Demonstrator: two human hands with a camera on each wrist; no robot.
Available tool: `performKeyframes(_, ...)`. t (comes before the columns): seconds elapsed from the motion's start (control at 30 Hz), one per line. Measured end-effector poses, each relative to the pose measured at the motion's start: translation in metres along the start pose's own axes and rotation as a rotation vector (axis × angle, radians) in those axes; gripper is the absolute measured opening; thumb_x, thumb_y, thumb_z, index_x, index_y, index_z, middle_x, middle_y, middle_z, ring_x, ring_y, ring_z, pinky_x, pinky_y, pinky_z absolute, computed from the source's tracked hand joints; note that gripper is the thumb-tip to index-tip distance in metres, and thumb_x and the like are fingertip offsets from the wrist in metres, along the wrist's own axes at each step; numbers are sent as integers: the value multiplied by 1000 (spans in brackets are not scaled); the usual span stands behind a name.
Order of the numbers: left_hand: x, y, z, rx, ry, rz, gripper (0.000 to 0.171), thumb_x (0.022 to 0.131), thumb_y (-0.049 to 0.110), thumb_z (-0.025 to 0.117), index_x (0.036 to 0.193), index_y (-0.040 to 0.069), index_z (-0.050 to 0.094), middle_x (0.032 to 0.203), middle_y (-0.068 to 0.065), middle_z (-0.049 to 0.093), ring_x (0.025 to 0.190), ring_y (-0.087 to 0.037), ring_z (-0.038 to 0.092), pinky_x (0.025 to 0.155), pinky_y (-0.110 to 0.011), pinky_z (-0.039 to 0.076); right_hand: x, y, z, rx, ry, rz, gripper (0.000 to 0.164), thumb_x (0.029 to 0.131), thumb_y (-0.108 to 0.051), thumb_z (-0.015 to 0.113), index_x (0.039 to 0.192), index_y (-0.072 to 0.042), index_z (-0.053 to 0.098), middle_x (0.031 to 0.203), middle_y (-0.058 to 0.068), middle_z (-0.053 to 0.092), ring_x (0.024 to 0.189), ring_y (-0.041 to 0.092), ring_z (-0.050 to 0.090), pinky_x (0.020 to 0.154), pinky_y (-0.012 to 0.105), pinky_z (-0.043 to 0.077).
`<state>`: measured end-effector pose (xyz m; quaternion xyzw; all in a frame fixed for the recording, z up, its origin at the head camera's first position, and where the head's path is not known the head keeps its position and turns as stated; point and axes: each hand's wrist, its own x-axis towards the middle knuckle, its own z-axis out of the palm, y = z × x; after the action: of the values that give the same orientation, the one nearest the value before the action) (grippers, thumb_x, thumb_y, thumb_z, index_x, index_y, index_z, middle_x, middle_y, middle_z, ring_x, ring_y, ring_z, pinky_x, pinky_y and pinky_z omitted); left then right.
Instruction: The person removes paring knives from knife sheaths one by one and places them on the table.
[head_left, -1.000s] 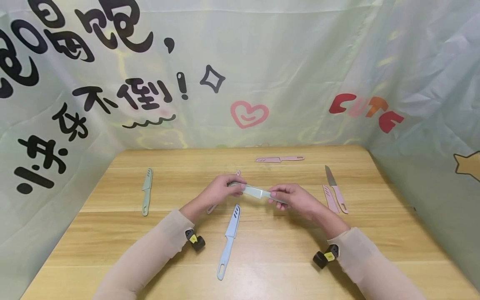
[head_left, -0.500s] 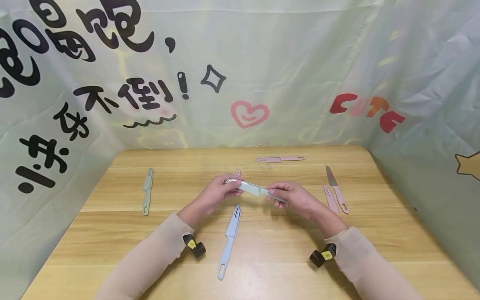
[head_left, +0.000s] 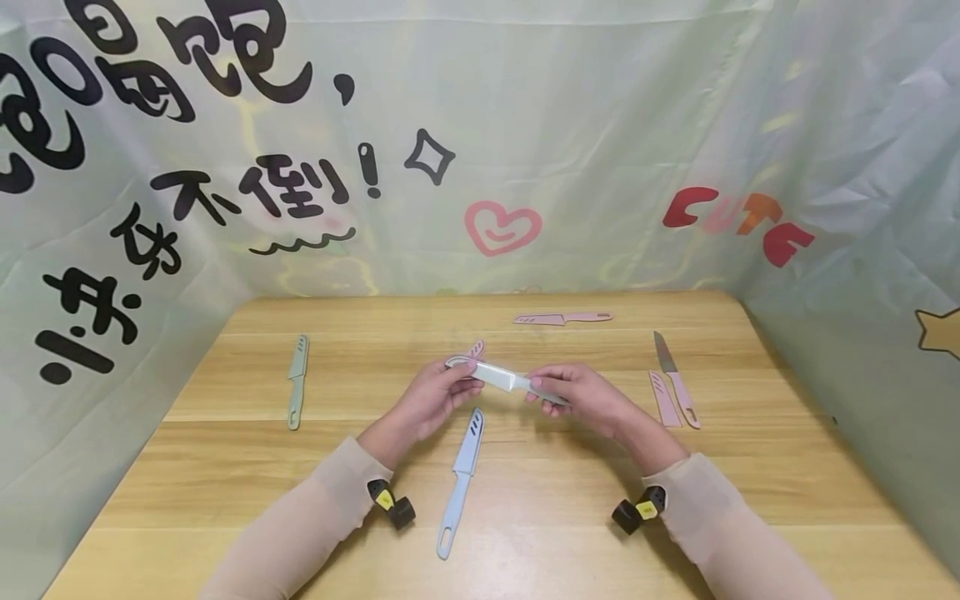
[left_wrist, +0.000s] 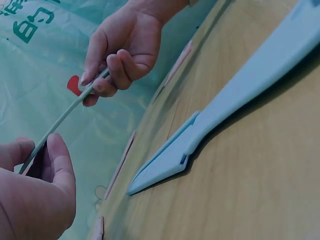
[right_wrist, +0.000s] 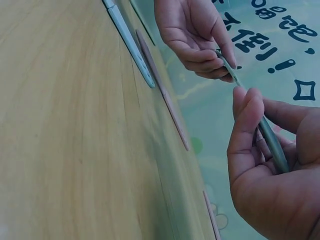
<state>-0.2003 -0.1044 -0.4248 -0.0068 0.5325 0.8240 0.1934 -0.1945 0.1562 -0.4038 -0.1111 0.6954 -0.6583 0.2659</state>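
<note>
A pale green knife (head_left: 497, 377) is held level above the table between both hands. My left hand (head_left: 435, 398) pinches its wide, shiny blade end, thumb on top and fingers beneath, covering part of it. The handle is gripped by my right hand (head_left: 592, 398), thumb over it and fingers curled below. From the right wrist, the handle (right_wrist: 274, 145) runs into that palm. The left wrist view shows the green knife (left_wrist: 64, 116) edge-on, stretching between the two hands. Just behind the left fingers lies a pink sheathed knife (head_left: 477, 347), mostly hidden.
A light blue sheathed knife (head_left: 459, 483) lies in front of the hands. Another green sheathed knife (head_left: 297, 382) is at the left, and a pink one (head_left: 562, 318) at the back. At right, a bare-bladed pink knife (head_left: 677, 382) lies beside its pink sheath (head_left: 663, 400).
Both hands have shifted slightly left with the green knife. The left hand has turned so more of its palm shows, and more of the pink knife's end is visible behind it.
</note>
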Motion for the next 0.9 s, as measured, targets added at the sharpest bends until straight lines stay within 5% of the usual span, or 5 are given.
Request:
performKeyframes(0.4, -10, -4, 6, -160, -25, -47, 32, 102, 15, 53, 126, -6, 50, 106, -16, 67, 96, -23, 68, 99, -34, 52, 5, -2, 6, -14, 0, 17, 36, 101, -18, 55, 127, 7, 59, 103, 23, 66, 71, 13, 57, 59, 18, 51)
performKeyframes(0.9, -15, -11, 6, -222, -57, -66, 39, 102, 14, 52, 135, -6, 46, 113, -18, 67, 102, -25, 67, 100, -34, 50, 12, 3, 9, 15, -49, 8, 37, 100, -18, 57, 127, 7, 57, 103, 19, 66, 73, 15, 59, 63, 20, 54)
